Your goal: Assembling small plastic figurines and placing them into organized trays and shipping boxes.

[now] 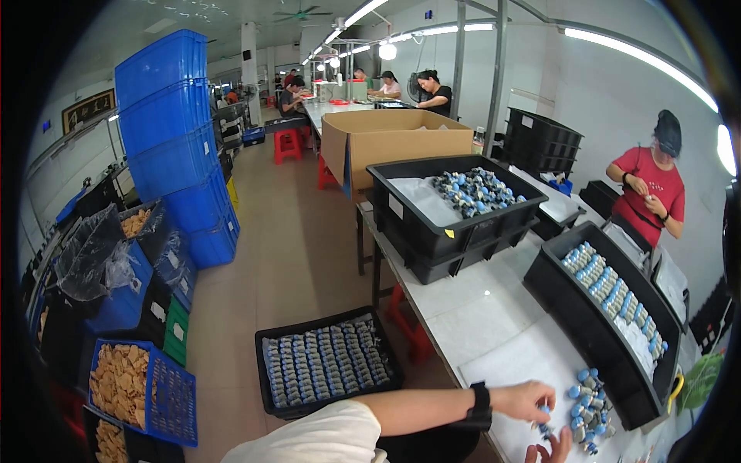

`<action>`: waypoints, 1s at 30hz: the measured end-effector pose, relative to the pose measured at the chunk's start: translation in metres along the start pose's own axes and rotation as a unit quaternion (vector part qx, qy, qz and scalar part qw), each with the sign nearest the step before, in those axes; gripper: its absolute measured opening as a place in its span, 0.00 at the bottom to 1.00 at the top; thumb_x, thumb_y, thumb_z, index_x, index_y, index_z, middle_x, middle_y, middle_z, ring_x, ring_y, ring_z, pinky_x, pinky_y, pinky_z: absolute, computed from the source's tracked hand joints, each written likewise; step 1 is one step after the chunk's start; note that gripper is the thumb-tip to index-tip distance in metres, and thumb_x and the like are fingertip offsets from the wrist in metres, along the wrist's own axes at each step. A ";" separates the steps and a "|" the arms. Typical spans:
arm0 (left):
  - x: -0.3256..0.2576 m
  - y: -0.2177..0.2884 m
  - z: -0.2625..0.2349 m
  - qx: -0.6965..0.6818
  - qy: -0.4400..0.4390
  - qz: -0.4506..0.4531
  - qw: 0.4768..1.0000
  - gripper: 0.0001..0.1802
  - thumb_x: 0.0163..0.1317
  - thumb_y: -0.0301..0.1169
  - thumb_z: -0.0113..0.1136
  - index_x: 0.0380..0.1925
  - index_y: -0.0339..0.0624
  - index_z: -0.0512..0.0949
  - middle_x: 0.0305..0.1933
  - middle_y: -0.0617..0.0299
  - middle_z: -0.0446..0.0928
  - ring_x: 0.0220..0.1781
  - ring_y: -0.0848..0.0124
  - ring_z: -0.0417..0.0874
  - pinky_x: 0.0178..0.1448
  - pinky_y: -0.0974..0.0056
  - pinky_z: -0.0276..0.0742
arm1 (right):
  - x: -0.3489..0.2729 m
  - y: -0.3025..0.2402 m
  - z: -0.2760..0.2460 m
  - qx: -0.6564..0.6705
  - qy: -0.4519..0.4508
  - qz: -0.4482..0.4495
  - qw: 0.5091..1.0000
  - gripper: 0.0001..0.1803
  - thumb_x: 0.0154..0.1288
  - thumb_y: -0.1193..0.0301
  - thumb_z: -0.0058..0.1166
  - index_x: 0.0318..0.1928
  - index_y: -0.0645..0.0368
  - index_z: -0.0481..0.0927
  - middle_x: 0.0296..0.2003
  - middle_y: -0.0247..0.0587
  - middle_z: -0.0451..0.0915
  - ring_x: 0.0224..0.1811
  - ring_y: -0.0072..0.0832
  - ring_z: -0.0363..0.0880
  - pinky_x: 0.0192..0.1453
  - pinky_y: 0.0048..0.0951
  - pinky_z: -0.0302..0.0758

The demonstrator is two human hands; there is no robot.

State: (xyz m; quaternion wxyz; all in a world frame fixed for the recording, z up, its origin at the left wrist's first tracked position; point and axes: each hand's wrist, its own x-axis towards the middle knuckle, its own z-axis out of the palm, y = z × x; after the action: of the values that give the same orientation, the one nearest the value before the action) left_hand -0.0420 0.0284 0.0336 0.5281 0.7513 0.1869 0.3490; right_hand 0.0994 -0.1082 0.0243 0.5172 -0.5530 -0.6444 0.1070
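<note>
Over the white sheet [494, 363] on the table, my left hand [523, 401], with a black band on its wrist, is closed in a pinch on a small blue-and-grey figurine [545, 412]. My right hand [557, 447] shows only in part at the lower edge. Its fingertips are apart, just below the figurine, and I see nothing held between them. Right beside both hands lies a loose pile of similar blue-and-grey figurines [590, 409]. Beyond the pile, a long black crate [594, 347] holds rows of figurines [617, 297] with white lining showing.
A black crate [455, 231] of jumbled figurines stands farther back, before a cardboard box [409, 143]. On the floor is a black tray [266, 386] of figurines in rows. Blue bins [166, 131] and a basket of tan pieces [174, 393] stand left. A person in red [648, 181] works right.
</note>
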 end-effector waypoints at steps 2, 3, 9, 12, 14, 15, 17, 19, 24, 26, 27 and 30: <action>-0.009 -0.003 0.007 -0.136 -0.038 -0.107 0.984 0.12 0.54 0.33 0.58 0.31 0.36 0.71 0.20 0.67 0.68 0.19 0.80 0.67 0.23 0.75 0.63 | 0.000 0.014 0.012 0.005 0.007 0.001 1.000 0.15 0.56 0.80 0.53 0.45 0.70 0.72 0.38 0.46 0.76 0.37 0.28 0.76 0.38 0.23 0.73; -0.013 -0.002 0.010 -0.186 -0.035 -0.138 0.972 0.12 0.57 0.35 0.56 0.32 0.36 0.71 0.19 0.68 0.68 0.18 0.81 0.66 0.23 0.75 0.62 | 0.000 0.012 0.014 0.003 0.006 0.048 0.999 0.13 0.58 0.78 0.52 0.45 0.70 0.72 0.36 0.45 0.77 0.37 0.27 0.75 0.38 0.23 0.74; -0.008 -0.029 0.038 -0.340 0.001 -0.164 0.926 0.19 0.62 0.34 0.51 0.51 0.37 0.68 0.29 0.66 0.72 0.27 0.81 0.69 0.31 0.77 0.67 | 0.001 0.022 0.022 0.193 0.103 0.207 0.954 0.13 0.59 0.75 0.51 0.44 0.70 0.72 0.34 0.45 0.77 0.32 0.24 0.76 0.38 0.22 0.73; -0.005 -0.041 0.045 -0.350 0.010 -0.167 0.922 0.20 0.62 0.34 0.50 0.53 0.39 0.67 0.33 0.66 0.73 0.31 0.81 0.70 0.34 0.76 0.68 | 0.008 0.001 0.018 0.170 0.058 0.211 0.961 0.14 0.62 0.71 0.48 0.44 0.70 0.71 0.34 0.45 0.77 0.33 0.26 0.76 0.39 0.22 0.73; -0.004 -0.045 0.047 -0.335 0.019 -0.172 0.926 0.20 0.62 0.34 0.51 0.52 0.40 0.68 0.34 0.66 0.73 0.32 0.81 0.70 0.34 0.76 0.69 | 0.003 0.006 0.017 0.171 0.059 0.218 0.959 0.14 0.62 0.71 0.48 0.44 0.70 0.71 0.35 0.45 0.77 0.34 0.27 0.76 0.39 0.22 0.73; -0.006 -0.042 0.046 -0.310 0.017 -0.180 0.933 0.20 0.62 0.34 0.51 0.52 0.40 0.68 0.35 0.67 0.74 0.33 0.81 0.70 0.35 0.76 0.69 | 0.001 0.009 0.018 0.174 0.058 0.223 0.957 0.15 0.63 0.71 0.47 0.44 0.70 0.71 0.35 0.46 0.77 0.35 0.27 0.76 0.40 0.23 0.72; -0.007 -0.040 0.044 -0.285 0.015 -0.190 0.939 0.19 0.61 0.34 0.51 0.52 0.40 0.68 0.36 0.67 0.74 0.35 0.81 0.70 0.36 0.75 0.69 | 0.000 0.011 0.016 0.212 0.068 0.250 0.942 0.15 0.63 0.70 0.46 0.45 0.71 0.71 0.36 0.46 0.76 0.36 0.27 0.75 0.41 0.23 0.72; -0.010 -0.039 0.046 -0.315 0.034 -0.158 0.935 0.18 0.62 0.34 0.50 0.51 0.41 0.70 0.37 0.68 0.74 0.36 0.82 0.70 0.39 0.75 0.68 | -0.001 0.012 0.012 0.195 0.054 0.258 0.945 0.15 0.63 0.71 0.45 0.45 0.70 0.71 0.36 0.46 0.76 0.36 0.27 0.75 0.42 0.24 0.72; -0.011 -0.041 0.040 -0.383 0.028 -0.158 0.910 0.16 0.63 0.34 0.49 0.49 0.42 0.71 0.37 0.69 0.74 0.36 0.83 0.69 0.41 0.76 0.67 | 0.005 0.000 0.014 0.168 0.055 0.226 0.958 0.13 0.62 0.72 0.46 0.44 0.69 0.72 0.37 0.44 0.77 0.39 0.26 0.74 0.45 0.23 0.70; -0.011 -0.040 0.041 -0.394 0.023 -0.161 0.905 0.16 0.63 0.34 0.48 0.49 0.42 0.71 0.37 0.70 0.74 0.35 0.82 0.69 0.40 0.76 0.67 | -0.001 0.011 0.016 0.180 0.065 0.228 0.955 0.13 0.62 0.73 0.46 0.44 0.69 0.72 0.38 0.43 0.77 0.39 0.25 0.74 0.45 0.23 0.70; -0.011 -0.039 0.042 -0.396 0.019 -0.161 0.904 0.16 0.63 0.34 0.48 0.49 0.42 0.71 0.37 0.70 0.74 0.35 0.82 0.69 0.40 0.76 0.67 | -0.001 0.012 0.015 0.196 0.069 0.229 0.951 0.13 0.62 0.74 0.46 0.44 0.69 0.72 0.38 0.43 0.76 0.39 0.25 0.74 0.45 0.23 0.70; -0.011 -0.036 0.041 -0.388 0.014 -0.158 0.908 0.16 0.63 0.34 0.48 0.49 0.42 0.71 0.37 0.69 0.74 0.36 0.82 0.69 0.41 0.77 0.67 | 0.000 0.008 0.015 0.186 0.069 0.241 0.950 0.12 0.62 0.74 0.47 0.43 0.69 0.72 0.38 0.43 0.76 0.38 0.24 0.74 0.44 0.23 0.70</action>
State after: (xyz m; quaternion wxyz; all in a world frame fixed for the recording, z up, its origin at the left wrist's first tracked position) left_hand -0.0168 0.0076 -0.0118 0.8236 0.4427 0.1606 0.3161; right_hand 0.0924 -0.0987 0.0119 0.6129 -0.5917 -0.4234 0.3081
